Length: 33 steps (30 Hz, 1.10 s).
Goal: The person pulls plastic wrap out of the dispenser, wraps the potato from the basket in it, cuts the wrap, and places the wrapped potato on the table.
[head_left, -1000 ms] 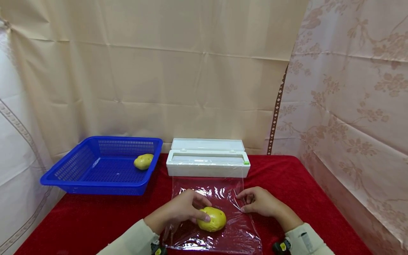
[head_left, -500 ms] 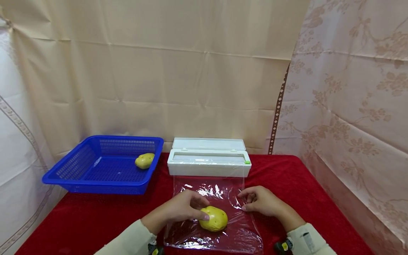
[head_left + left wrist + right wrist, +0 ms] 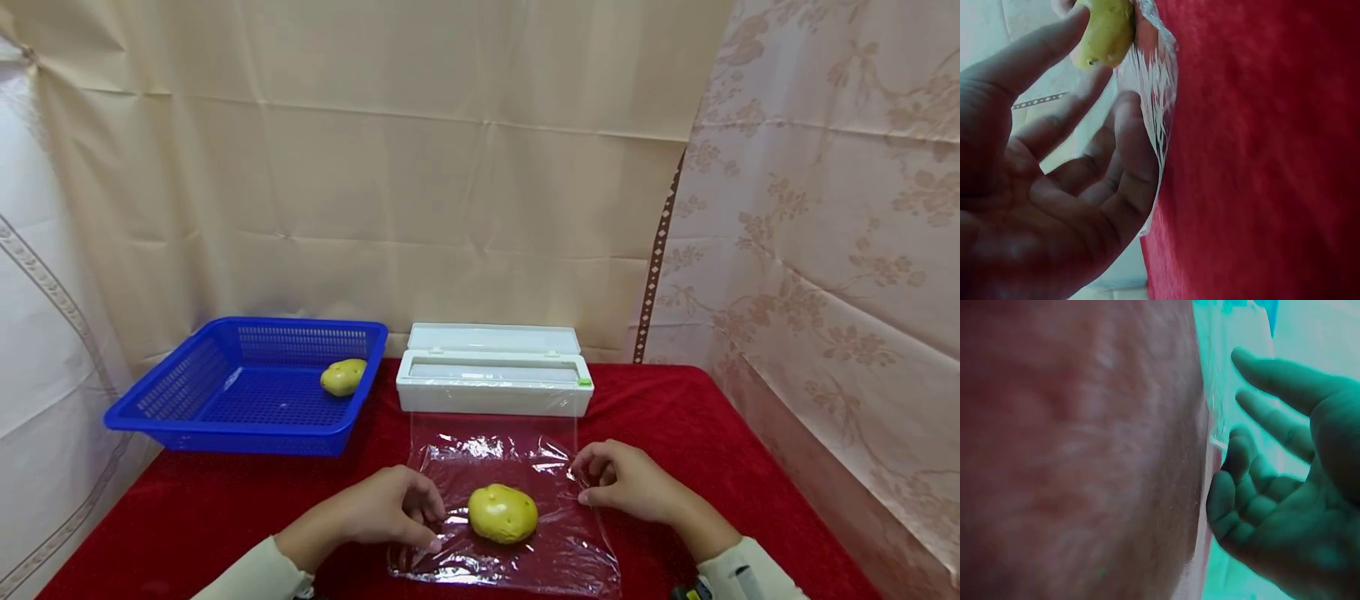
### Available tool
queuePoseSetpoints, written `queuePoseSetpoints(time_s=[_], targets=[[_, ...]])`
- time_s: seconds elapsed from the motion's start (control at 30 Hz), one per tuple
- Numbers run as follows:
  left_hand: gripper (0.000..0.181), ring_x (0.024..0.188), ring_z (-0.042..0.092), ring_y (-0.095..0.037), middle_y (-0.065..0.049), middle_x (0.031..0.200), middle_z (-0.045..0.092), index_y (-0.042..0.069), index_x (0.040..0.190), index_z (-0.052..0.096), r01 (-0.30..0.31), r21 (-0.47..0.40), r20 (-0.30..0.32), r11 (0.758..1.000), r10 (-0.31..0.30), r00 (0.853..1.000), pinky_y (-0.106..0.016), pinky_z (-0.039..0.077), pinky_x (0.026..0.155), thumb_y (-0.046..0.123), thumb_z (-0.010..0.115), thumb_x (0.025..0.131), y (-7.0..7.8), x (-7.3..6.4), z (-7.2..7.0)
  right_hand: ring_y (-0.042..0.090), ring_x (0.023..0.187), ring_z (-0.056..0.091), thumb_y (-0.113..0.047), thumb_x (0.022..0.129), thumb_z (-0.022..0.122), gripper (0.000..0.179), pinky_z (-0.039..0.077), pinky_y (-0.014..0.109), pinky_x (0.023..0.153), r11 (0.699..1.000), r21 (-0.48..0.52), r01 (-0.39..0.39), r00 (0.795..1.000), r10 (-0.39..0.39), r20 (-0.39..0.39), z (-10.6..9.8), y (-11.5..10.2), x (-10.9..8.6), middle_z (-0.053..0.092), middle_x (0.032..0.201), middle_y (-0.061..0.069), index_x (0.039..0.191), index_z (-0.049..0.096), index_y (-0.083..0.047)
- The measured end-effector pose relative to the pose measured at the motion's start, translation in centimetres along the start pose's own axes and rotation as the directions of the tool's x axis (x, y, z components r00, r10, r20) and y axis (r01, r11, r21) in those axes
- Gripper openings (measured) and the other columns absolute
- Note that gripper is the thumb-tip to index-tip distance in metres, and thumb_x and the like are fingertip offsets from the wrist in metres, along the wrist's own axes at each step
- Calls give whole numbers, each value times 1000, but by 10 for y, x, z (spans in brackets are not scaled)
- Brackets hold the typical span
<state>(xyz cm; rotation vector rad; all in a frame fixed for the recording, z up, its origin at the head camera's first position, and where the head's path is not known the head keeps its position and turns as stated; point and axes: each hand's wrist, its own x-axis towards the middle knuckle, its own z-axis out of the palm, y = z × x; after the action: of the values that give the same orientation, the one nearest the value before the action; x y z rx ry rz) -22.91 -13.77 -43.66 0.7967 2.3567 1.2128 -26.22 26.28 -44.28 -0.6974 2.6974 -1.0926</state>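
Yellow potato (image 3: 502, 514) lying on clear film (image 3: 551, 567), which extends near from a white dispenser (image 3: 487, 403). Left hand (image 3: 386, 508) and right hand (image 3: 630, 483) flank it at the film's edges, fingers loosely bent, thumbs apart, gripping nothing. A dark patch on the right sleeve (image 3: 768, 575) is too small to read. Far left: blue basket (image 3: 225, 440).

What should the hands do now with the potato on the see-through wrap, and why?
Maybe the left hand should pinch the left side of the wrap and fold it over the potato. The potato sits on top with nothing over it, and that hand is already at that side.
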Motion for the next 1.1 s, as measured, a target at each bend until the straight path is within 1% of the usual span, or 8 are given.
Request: queuePoseSetpoints(time_s=[0.13,0.3,0.4,0.5,0.63,0.87,1.03,1.1], targets=[[22,63,63,-2,10,70,69,16,87,77,-37,58,54,998,34,998,-20,52,57,23,93,74,-2,-14,-3,6,74,59,-31,83,87,23,51,24,65,991,-34,130,988,-127,85,6,-10,-17,65,87,-1,97,72,-22],[24,63,59,4,17,69,65,19,81,75,-71,144,112,987,55,992,-19,51,58,23,96,69,1,-25,-4,1,73,59,-38,85,85,19,52,20,62,966,16,257,932,-252,260,14,-26,-34,64,86,-9,91,71,-28],[26,62,57,6,20,68,62,21,78,74,-77,217,113,973,53,992,-18,51,57,21,97,66,4,-29,-3,-3,70,58,-39,86,85,19,52,19,59,958,40,283,899,-280,336,17,-35,-42,64,82,-12,88,69,-27],[27,59,55,7,22,65,60,22,74,72,-77,292,97,953,51,994,-17,49,55,18,97,64,6,-32,0,-6,68,56,-39,88,82,18,52,19,58,964,28,263,882,-252,398,19,-40,-47,64,81,-16,88,69,-27],[26,56,52,10,25,62,57,24,69,71,-117,366,86,923,92,992,-15,47,51,15,94,64,7,-34,3,-8,69,55,-31,92,78,8,53,19,58,966,-7,257,873,-229,430,19,-40,-51,63,83,-20,89,70,-28],[20,60,51,14,26,70,56,26,72,70,-251,416,140,874,211,967,-10,45,54,12,84,75,6,-36,-3,-9,72,56,-23,95,74,9,53,18,61,947,-5,321,861,-290,417,16,-39,-54,63,86,-22,92,70,-30],[18,64,54,12,24,76,58,27,78,70,-300,373,139,878,266,954,-12,48,57,15,82,81,4,-38,-11,-5,81,58,-30,94,77,9,53,18,67,940,-26,340,879,-308,364,9,-42,-58,62,93,-20,92,69,-35],[18,66,53,11,24,77,58,29,80,70,-326,382,122,865,302,945,-12,47,58,16,82,82,5,-39,-14,-3,85,58,-32,93,77,11,53,18,69,944,-25,328,892,-301,337,6,-43,-60,60,96,-20,92,68,-36]])
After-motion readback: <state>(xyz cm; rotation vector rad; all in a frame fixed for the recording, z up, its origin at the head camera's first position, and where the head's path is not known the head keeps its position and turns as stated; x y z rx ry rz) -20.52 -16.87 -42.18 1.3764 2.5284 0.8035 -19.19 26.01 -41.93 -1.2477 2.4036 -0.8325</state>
